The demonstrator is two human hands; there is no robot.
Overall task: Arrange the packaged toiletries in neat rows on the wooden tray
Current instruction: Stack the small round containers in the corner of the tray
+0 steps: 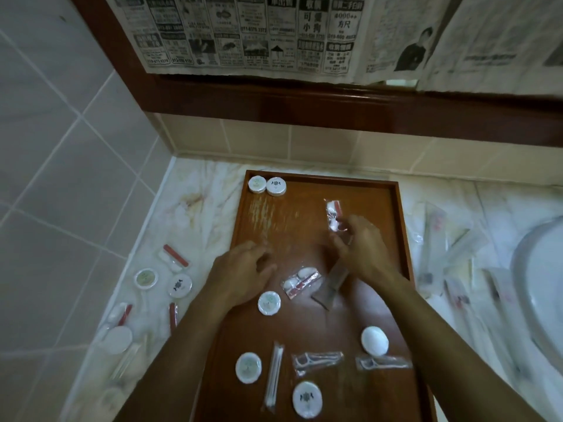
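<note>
- Right hand (361, 245) over wooden tray (405, 226), fingers curled, pinching near end of a clear packet (334, 215); motion blur, contents hard to tell beyond white + red bits.
- Left hand (243, 269) w/ fingers loosely curled, holding nothing; fingertips blurred.
- Just nearer than the grip: flat sachet (333, 281), far end hidden under right hand.
- Beside it: second packet (301, 282).
- Right of tray: long wrapped items (441, 248), smeared, can't ID.
</note>
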